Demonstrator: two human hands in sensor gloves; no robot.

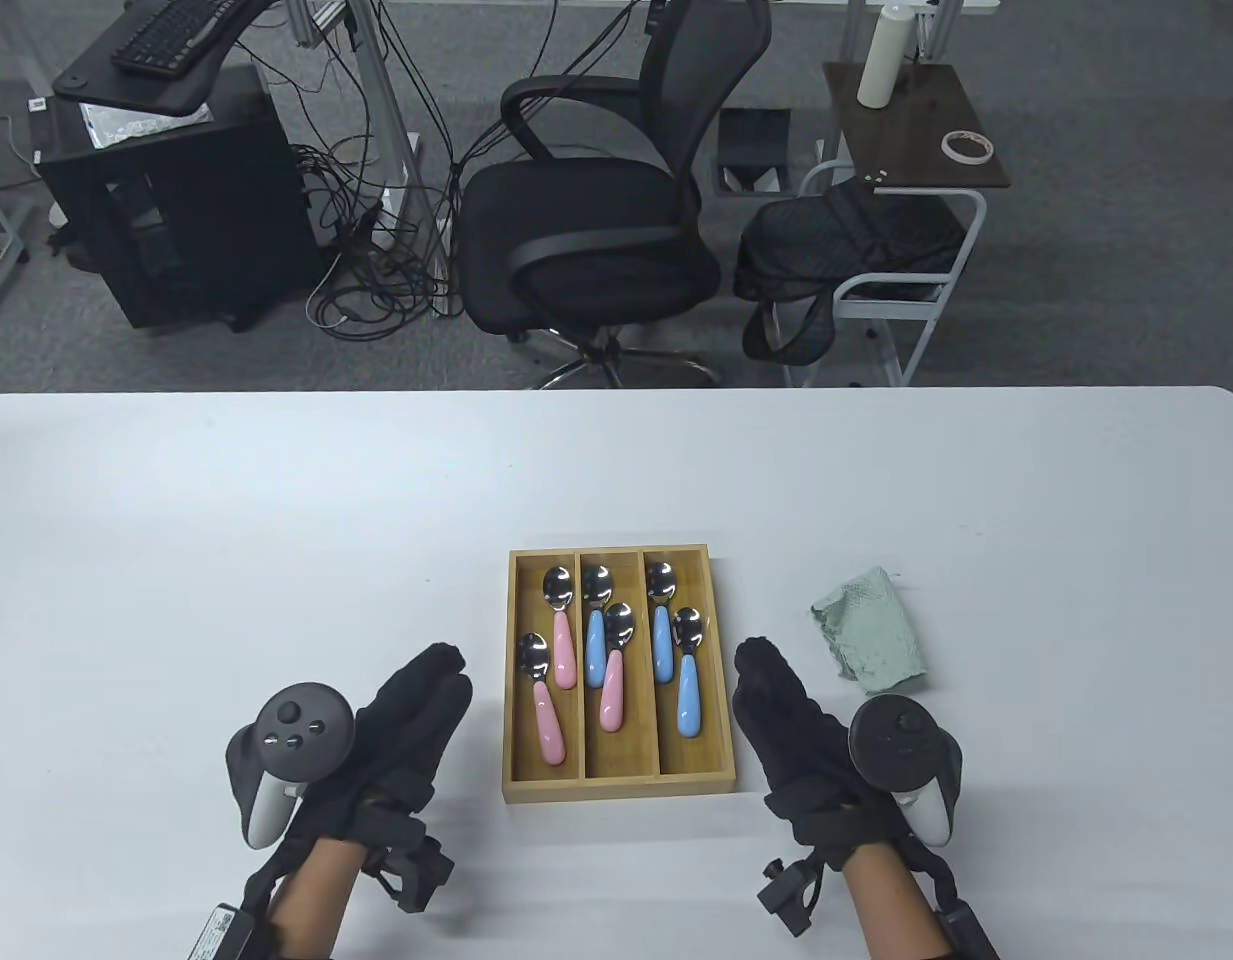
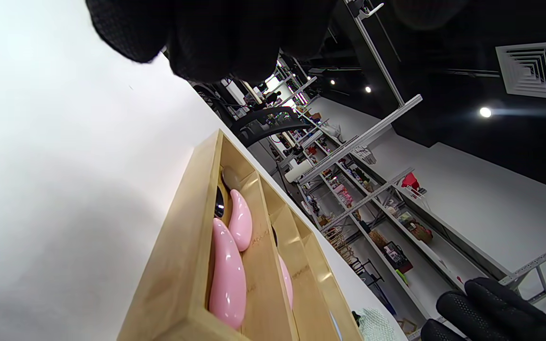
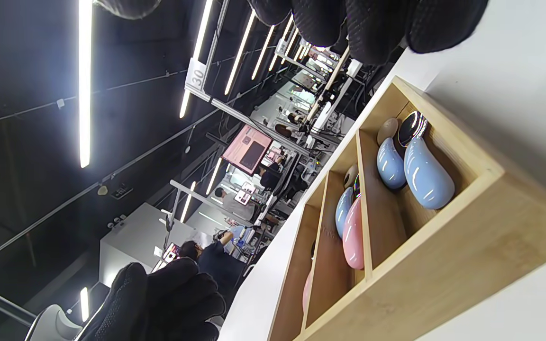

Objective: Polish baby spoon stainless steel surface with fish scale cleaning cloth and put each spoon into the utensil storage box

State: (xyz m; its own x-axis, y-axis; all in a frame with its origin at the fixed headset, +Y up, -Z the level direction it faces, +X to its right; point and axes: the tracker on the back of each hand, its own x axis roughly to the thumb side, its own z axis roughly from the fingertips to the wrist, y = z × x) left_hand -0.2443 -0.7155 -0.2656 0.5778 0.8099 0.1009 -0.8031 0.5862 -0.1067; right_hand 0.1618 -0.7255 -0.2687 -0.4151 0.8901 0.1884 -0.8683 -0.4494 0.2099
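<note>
A wooden utensil box (image 1: pixel 719 660) with three compartments sits near the table's front centre. Its left slot holds two pink-handled spoons (image 1: pixel 547 720). The middle slot holds a blue one (image 1: pixel 595 648) and a pink one (image 1: pixel 613 690). The right slot has two blue-handled spoons (image 1: pixel 687 692). A crumpled green cloth (image 1: pixel 871 642) lies on the table to the right of the box. My left hand (image 1: pixel 416 710) rests flat left of the box, fingers straight, holding nothing. My right hand (image 1: pixel 776 700) lies flat right of the box, empty. The wrist views show the box (image 2: pixel 178 265) (image 3: pixel 443 246) from either side.
The white table (image 1: pixel 276 520) stretches wide around the box. Beyond its far edge stand a black office chair (image 1: pixel 596 190), a side cart (image 1: pixel 906 170) with a bag, and a computer stand (image 1: pixel 166 180).
</note>
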